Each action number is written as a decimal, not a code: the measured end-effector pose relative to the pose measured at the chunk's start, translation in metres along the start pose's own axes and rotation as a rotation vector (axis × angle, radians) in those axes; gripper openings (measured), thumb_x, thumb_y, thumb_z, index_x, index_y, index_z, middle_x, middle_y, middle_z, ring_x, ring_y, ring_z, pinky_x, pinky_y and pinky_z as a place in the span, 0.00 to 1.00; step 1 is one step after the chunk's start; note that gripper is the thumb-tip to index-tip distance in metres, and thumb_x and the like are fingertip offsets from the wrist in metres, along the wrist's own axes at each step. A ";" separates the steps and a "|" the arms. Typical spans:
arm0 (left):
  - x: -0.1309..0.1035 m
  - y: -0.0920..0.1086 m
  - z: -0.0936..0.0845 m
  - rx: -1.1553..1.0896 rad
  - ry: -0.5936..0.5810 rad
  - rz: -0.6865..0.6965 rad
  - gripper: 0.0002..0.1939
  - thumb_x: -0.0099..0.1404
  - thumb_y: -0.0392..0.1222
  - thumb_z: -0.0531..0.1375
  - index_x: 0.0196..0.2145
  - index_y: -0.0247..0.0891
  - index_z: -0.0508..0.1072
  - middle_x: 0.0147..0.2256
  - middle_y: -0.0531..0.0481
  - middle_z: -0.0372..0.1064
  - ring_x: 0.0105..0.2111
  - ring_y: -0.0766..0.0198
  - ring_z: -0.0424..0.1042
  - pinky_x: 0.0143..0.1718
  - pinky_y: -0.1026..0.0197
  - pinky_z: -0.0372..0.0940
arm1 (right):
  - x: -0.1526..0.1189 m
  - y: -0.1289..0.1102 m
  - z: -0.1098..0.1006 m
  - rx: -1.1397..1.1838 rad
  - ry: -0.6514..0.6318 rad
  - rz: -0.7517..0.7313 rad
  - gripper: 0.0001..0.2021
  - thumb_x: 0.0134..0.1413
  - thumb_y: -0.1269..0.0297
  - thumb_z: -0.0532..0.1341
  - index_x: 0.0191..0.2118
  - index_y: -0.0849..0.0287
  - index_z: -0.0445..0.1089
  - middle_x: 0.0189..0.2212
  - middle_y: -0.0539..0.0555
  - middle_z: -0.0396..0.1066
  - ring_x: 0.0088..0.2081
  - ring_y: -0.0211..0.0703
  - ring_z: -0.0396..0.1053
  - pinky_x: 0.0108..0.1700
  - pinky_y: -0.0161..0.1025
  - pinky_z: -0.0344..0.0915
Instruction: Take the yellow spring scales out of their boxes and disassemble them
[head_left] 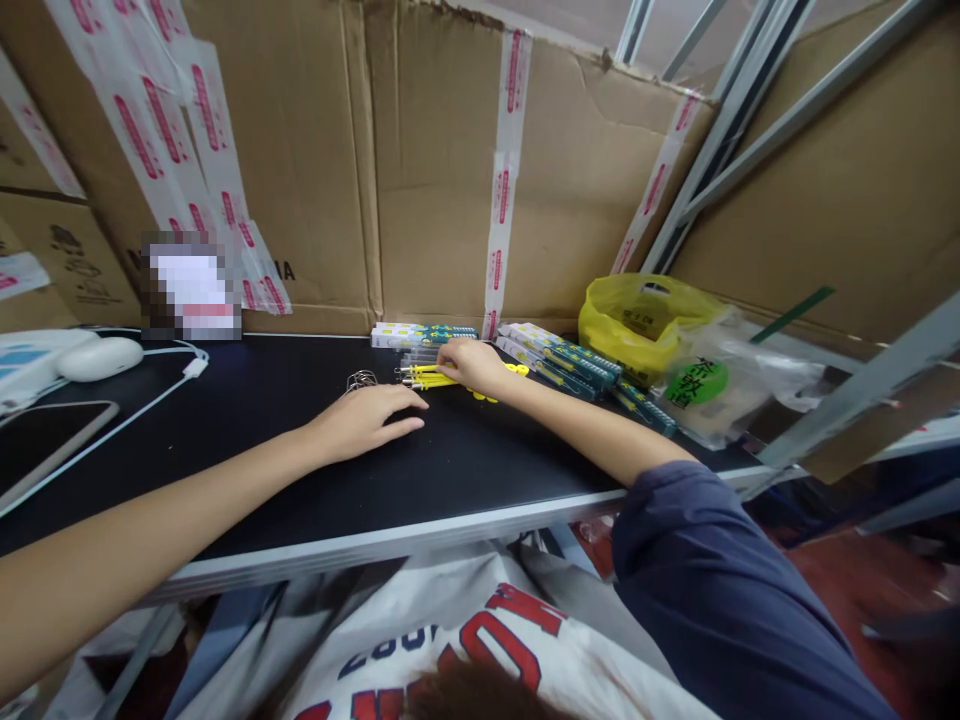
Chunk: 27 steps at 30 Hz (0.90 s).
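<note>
My left hand (367, 418) rests low over the black tabletop (450, 460), fingers stretched out and thumb apart, with nothing in it. Just beyond its knuckles lies a small bundle of thin metal wire rings (361, 380). My right hand (474, 366) reaches over a group of slim yellow sticks with metal ends (424, 378). Its fingers curl down at clear plastic tubes (417, 357) behind the sticks; what they grip is hidden. Yellow rounded ends (517, 369) show on the other side of that hand.
Printed white and green slim boxes (562, 355) lie right of my right hand; more boxes (405, 335) sit behind it. A yellow plastic bag (626, 325) and a clear bag (701, 390) stand at right. A phone (52, 440) and white cable (161, 393) lie left. Cardboard (435, 180) walls the back.
</note>
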<state>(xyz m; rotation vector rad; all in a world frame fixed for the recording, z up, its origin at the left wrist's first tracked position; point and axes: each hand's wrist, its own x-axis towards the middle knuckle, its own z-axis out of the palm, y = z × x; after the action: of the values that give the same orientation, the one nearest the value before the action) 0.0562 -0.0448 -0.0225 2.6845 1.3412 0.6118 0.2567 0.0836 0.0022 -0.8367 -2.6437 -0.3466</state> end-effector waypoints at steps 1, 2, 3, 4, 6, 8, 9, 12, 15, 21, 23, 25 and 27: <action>0.000 0.001 0.003 -0.004 -0.032 0.014 0.23 0.69 0.56 0.49 0.52 0.43 0.70 0.54 0.47 0.69 0.55 0.56 0.66 0.58 0.54 0.57 | 0.001 -0.001 0.001 -0.008 -0.004 -0.001 0.07 0.58 0.64 0.59 0.35 0.60 0.72 0.36 0.57 0.73 0.38 0.44 0.69 0.36 0.36 0.56; 0.000 0.001 0.006 -0.009 -0.053 0.022 0.24 0.68 0.56 0.49 0.54 0.43 0.69 0.56 0.47 0.67 0.56 0.56 0.65 0.59 0.54 0.56 | 0.002 -0.001 0.001 -0.016 -0.005 -0.002 0.07 0.58 0.64 0.59 0.35 0.60 0.72 0.36 0.57 0.73 0.39 0.44 0.69 0.36 0.36 0.56; 0.001 0.001 0.009 -0.011 -0.067 0.025 0.25 0.68 0.57 0.49 0.56 0.43 0.68 0.58 0.47 0.65 0.58 0.56 0.63 0.61 0.53 0.55 | 0.002 -0.001 0.001 -0.022 -0.006 0.000 0.07 0.59 0.64 0.59 0.35 0.60 0.72 0.36 0.57 0.73 0.39 0.44 0.69 0.37 0.36 0.57; 0.001 0.000 0.010 -0.009 -0.077 0.024 0.26 0.68 0.58 0.49 0.57 0.43 0.67 0.59 0.47 0.64 0.59 0.56 0.62 0.61 0.53 0.54 | 0.002 -0.001 0.002 -0.027 -0.007 0.005 0.07 0.59 0.63 0.59 0.35 0.60 0.72 0.36 0.57 0.73 0.39 0.44 0.69 0.37 0.36 0.57; 0.001 -0.002 0.012 -0.001 -0.086 0.013 0.27 0.68 0.58 0.48 0.58 0.43 0.67 0.60 0.46 0.62 0.60 0.56 0.61 0.62 0.53 0.53 | 0.003 0.000 0.003 -0.032 -0.010 0.019 0.08 0.59 0.63 0.59 0.35 0.61 0.72 0.37 0.57 0.73 0.39 0.44 0.69 0.37 0.35 0.57; 0.002 -0.003 0.012 0.003 -0.093 0.006 0.28 0.68 0.59 0.48 0.58 0.43 0.66 0.61 0.46 0.61 0.60 0.56 0.60 0.62 0.53 0.52 | 0.003 0.002 0.004 -0.028 -0.016 0.034 0.08 0.59 0.62 0.59 0.35 0.61 0.72 0.37 0.57 0.73 0.39 0.43 0.69 0.37 0.35 0.57; 0.002 -0.003 0.011 0.005 -0.097 0.004 0.28 0.68 0.59 0.48 0.58 0.42 0.66 0.61 0.46 0.60 0.61 0.56 0.60 0.62 0.53 0.52 | 0.003 0.003 0.005 -0.025 -0.018 0.039 0.08 0.59 0.63 0.58 0.36 0.61 0.72 0.36 0.57 0.73 0.39 0.43 0.68 0.37 0.35 0.57; 0.001 -0.003 0.010 0.015 -0.116 -0.001 0.29 0.69 0.59 0.47 0.59 0.41 0.65 0.62 0.46 0.59 0.61 0.56 0.59 0.63 0.53 0.52 | 0.002 0.005 0.007 -0.015 -0.023 0.039 0.07 0.59 0.64 0.58 0.36 0.60 0.72 0.36 0.57 0.73 0.39 0.42 0.68 0.37 0.35 0.57; 0.002 -0.002 0.010 0.027 -0.118 -0.004 0.29 0.69 0.59 0.47 0.59 0.41 0.65 0.62 0.46 0.59 0.61 0.56 0.59 0.63 0.53 0.52 | 0.001 0.006 0.006 0.002 -0.024 0.031 0.06 0.58 0.65 0.59 0.36 0.60 0.72 0.37 0.56 0.73 0.39 0.42 0.68 0.37 0.35 0.57; 0.003 -0.003 0.012 0.039 -0.115 -0.002 0.30 0.69 0.60 0.46 0.60 0.41 0.64 0.62 0.46 0.58 0.61 0.56 0.58 0.63 0.54 0.51 | 0.014 0.019 0.003 -0.042 -0.026 0.070 0.07 0.59 0.66 0.57 0.38 0.59 0.72 0.39 0.56 0.73 0.41 0.43 0.68 0.39 0.36 0.59; 0.004 -0.002 0.013 0.049 -0.123 -0.004 0.30 0.69 0.60 0.46 0.60 0.40 0.64 0.62 0.47 0.58 0.61 0.57 0.58 0.63 0.55 0.51 | 0.024 0.028 0.004 -0.077 -0.034 0.064 0.07 0.59 0.66 0.57 0.40 0.59 0.71 0.41 0.57 0.72 0.43 0.45 0.68 0.42 0.37 0.60; 0.004 -0.002 0.012 0.055 -0.128 -0.008 0.31 0.69 0.60 0.45 0.60 0.40 0.64 0.62 0.47 0.58 0.62 0.57 0.58 0.63 0.56 0.51 | 0.036 0.036 0.006 -0.106 -0.053 0.048 0.09 0.57 0.66 0.58 0.43 0.60 0.71 0.43 0.58 0.71 0.46 0.46 0.68 0.44 0.38 0.61; 0.004 -0.002 0.013 0.056 -0.129 -0.009 0.31 0.69 0.60 0.45 0.60 0.40 0.63 0.62 0.47 0.57 0.62 0.57 0.58 0.63 0.56 0.51 | 0.048 0.043 0.010 -0.120 -0.098 0.043 0.10 0.57 0.67 0.59 0.44 0.60 0.70 0.46 0.59 0.69 0.47 0.48 0.67 0.45 0.38 0.61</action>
<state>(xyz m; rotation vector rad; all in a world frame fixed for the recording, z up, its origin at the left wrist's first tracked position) 0.0616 -0.0393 -0.0334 2.7064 1.3557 0.3980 0.2426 0.1460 0.0176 -0.9694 -2.7127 -0.4679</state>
